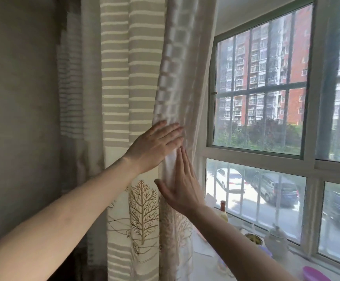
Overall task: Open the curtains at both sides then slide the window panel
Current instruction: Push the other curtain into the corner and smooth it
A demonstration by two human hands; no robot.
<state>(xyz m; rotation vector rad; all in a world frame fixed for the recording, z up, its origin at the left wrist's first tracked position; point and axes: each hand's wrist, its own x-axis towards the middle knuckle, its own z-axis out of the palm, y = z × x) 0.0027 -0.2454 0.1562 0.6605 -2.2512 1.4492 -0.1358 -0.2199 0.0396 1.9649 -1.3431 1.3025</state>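
1. Step in hand, by the look of it: finishing the left-side curtain, pushing the gathered cloth away from the window panel (258, 92).
2. Left hand (155, 145) flat, fingers together and straight, palm pressed on the sheer curtain (175, 78) just left of the window panel; nothing clamped.
3. Right hand (180, 185) also flat and unclosed, fingers pointing up, thumb spread, touching the same sheer fold just below the left hand; no grip on the cloth.
4. Striped curtain (114, 88) with a tree pattern low down, bunched further left of the window panel, behind the sheer layer.
5. Window panel itself already uncovered on this side: green-framed sliding sash, apparently shut, with bars and red buildings beyond.
6. Small handle or latch (213, 93) on the panel's left frame edge, too small to read clearly.
7. Windowsill (205, 246) below the panel, cluttered: a bottle (223, 207), a pale jar (275, 238), a purple bowl (315, 274).
8. Right-side curtain not in view; state impossible to tell.
9. Next move, as a judgement: tuck the sheer firmly left, turn to the right-side curtain, then grip the panel's frame edge and slide sideways, keeping arms above the sill clutter.
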